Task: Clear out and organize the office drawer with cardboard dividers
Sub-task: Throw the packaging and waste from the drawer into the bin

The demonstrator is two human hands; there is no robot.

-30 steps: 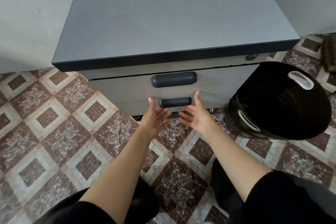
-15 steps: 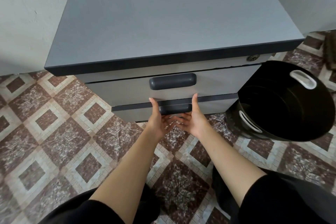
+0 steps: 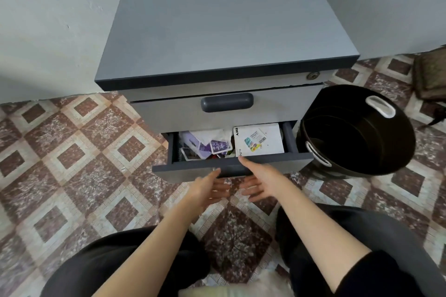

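Note:
A grey office cabinet [image 3: 229, 31] stands on the tiled floor. Its lower drawer [image 3: 183, 172] is pulled partly out. Inside lie a white packet with a barcode label [image 3: 259, 140] on the right and several purple cards and papers [image 3: 218, 146] jumbled on the left. My left hand [image 3: 207, 190] and my right hand [image 3: 261, 182] are palm-up just below the drawer's dark handle [image 3: 233, 171], fingers spread. The right thumb rests on the drawer front's top edge; the left thumb touches the front beside the handle. No cardboard dividers are in view.
The upper drawer with its dark handle [image 3: 226, 102] is closed, with a key lock [image 3: 313, 76] above it. A black bin [image 3: 407, 128] with white handle slots stands right of the cabinet, close to the drawer. A brown object [image 3: 429, 77] lies far right.
The lower drawer has slid out from a small gap to partly open, showing its contents. Both hands have drawn back toward me, and their fingers now sit below the handle.

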